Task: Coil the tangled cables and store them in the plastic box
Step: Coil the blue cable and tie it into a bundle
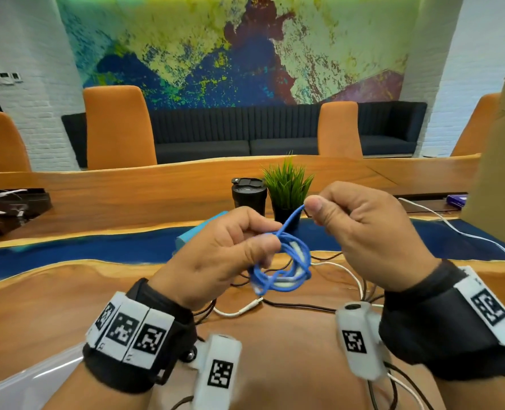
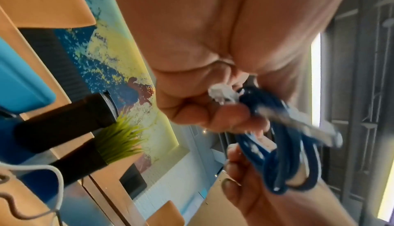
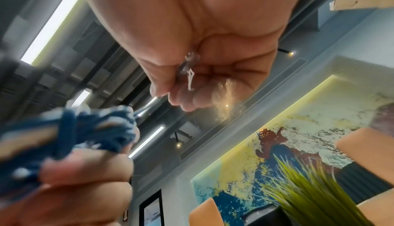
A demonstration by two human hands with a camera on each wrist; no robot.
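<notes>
Wooden surface (image 1: 68, 306) with loose cables (image 1: 301, 306); left hand (image 1: 215, 255) grips blue cable (image 1: 281, 267) coil, white plugs; right hand (image 1: 363, 229) pinches its loop end.

No words, brands or numbers can be read in any view; the only markings are black-and-white square code tags (image 1: 126, 329) on the white bands of both wrist straps and on the white camera housings (image 1: 356, 340) below the wrists; these carry patterns, not legible characters.
</notes>
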